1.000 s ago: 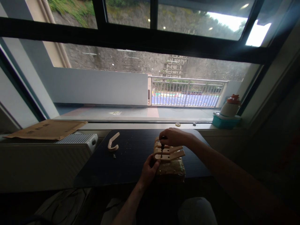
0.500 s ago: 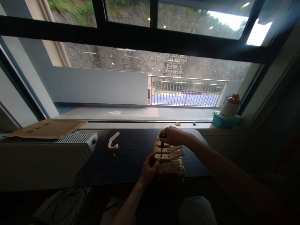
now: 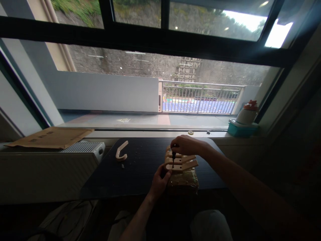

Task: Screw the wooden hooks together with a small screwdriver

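My right hand [image 3: 184, 145] is closed around the handle of a dark screwdriver [image 3: 173, 156], which stands upright. Its tip meets a hole near the curved end of the nearest wooden hook [image 3: 187, 166]. That hook lies with other pale wooden hooks in a row across a block wrapped in shiny clear film [image 3: 184, 180]. My left hand [image 3: 159, 180] grips the curved end of the nearest hook at the block's left side, thumb on top; the other fingers are partly hidden. A loose wooden hook [image 3: 121, 152] lies to the left, with small screws [image 3: 122, 166] beside it.
The dark table [image 3: 107, 180] stands against a window sill [image 3: 150, 134]. Small crumbs dot the tabletop. At left, a brown envelope [image 3: 52, 137] rests on a white radiator [image 3: 50, 174]. A teal box [image 3: 242, 130] with a red-topped bottle [image 3: 247, 114] stands on the sill at right.
Both hands, the screwdriver and the hooks keep nearly the same positions. Only a very slight shift of the whole view shows.
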Tool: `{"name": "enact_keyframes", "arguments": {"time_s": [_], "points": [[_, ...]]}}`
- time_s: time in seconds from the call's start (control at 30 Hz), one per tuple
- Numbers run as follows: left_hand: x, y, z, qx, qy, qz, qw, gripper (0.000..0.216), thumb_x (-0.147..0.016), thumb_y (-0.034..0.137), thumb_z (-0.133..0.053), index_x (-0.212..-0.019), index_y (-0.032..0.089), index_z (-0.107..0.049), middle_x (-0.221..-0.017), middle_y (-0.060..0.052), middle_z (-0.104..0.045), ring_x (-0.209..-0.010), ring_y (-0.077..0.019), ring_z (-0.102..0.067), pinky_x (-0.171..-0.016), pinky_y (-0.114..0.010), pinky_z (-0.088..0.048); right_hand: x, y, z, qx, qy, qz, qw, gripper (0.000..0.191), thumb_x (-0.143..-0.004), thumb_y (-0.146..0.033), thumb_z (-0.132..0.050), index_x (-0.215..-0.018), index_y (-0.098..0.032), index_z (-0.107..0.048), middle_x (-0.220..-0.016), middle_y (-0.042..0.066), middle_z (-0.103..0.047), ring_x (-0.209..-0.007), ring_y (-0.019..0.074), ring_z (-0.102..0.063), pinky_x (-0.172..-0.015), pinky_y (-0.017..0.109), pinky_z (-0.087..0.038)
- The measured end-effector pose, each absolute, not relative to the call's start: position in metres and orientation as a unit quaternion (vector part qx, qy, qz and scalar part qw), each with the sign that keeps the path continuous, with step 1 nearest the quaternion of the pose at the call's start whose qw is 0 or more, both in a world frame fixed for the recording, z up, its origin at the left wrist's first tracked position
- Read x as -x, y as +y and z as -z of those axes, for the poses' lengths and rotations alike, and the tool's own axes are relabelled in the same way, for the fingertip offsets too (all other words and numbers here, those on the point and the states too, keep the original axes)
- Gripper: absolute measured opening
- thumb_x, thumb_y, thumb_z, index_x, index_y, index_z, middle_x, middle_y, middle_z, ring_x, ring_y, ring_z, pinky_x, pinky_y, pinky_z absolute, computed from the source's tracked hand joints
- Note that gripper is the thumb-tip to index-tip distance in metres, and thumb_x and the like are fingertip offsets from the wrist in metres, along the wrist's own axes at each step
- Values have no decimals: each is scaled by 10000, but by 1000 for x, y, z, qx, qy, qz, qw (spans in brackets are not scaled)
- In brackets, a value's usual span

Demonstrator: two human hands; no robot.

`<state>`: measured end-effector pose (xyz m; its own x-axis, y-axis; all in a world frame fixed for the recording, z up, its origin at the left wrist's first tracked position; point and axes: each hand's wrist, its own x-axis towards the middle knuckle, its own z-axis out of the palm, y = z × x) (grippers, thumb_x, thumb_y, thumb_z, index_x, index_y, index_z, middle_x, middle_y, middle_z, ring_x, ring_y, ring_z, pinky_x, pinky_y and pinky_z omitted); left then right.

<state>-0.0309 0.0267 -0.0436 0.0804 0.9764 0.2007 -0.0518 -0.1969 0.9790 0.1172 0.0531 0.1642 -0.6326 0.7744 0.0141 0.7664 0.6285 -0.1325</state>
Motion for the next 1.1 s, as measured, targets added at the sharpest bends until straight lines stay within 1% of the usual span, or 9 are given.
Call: {"name": "enact_keyframes", "arguments": {"time_s": [0.13,0.3,0.47,0.7,0.83,0.93,1.1], "points": [[31,26,43,-564,422,-532,469,366,-743,355,-598,-1057,171,-560,-1000,-60,-661,-966,-219,-600,-846,-327,-473,-118,55,-163,440,-896,-43,36,282,-809,-293,-474,-946,-167,-686,-819,49,-677,-633,111,-535,-545,211,-336],[31,27,44,-571,424,-529,463,378,-752,358,-593,-1072,163,-548,-1024,-65,-654,-985,-218,-589,-857,-318,-465,-118,52,-167,437,-898,-43,16,286,-783,-325,-497,-970,-213,-682,-833,28,-677,-623,106,-527,-525,209,-310],[30,28,46,-561,424,-536,467,396,-743,364,-601,-1080,162,-546,-1035,-66,-654,-980,-217,-594,-843,-309,-469,-116,49,-164,406,-913,-42,10,245,-788,-250,-462,-835,-194,-695,-745,11,-661,-560,84,-479,-499,214,-273],[30,26,41,-560,426,-534,469,386,-744,356,-599,-1072,159,-544,-1029,-67,-653,-973,-214,-594,-847,-312,-465,-115,51,-160,446,-894,-29,12,275,-826,-292,-435,-862,-176,-682,-772,32,-662,-583,95,-498,-513,212,-296],[30,25,40,-560,431,-529,470,393,-747,357,-596,-1080,158,-536,-1039,-70,-647,-987,-218,-587,-855,-319,-461,-116,51,-163,452,-892,-23,9,267,-803,-316,-471,-941,-215,-677,-818,21,-674,-610,106,-524,-510,211,-301],[30,25,39,-562,435,-526,467,393,-746,357,-596,-1079,158,-536,-1036,-68,-645,-983,-216,-586,-854,-317,-461,-120,52,-164,433,-901,-40,13,253,-785,-286,-492,-950,-240,-679,-832,2,-682,-629,103,-542,-536,204,-320],[30,24,37,-568,426,-527,467,381,-752,358,-589,-1076,161,-541,-1033,-65,-646,-982,-212,-587,-856,-313,-459,-122,55,-162,422,-905,-50,30,245,-788,-248,-489,-923,-203,-688,-815,12,-685,-630,99,-546,-552,197,-336]]}}
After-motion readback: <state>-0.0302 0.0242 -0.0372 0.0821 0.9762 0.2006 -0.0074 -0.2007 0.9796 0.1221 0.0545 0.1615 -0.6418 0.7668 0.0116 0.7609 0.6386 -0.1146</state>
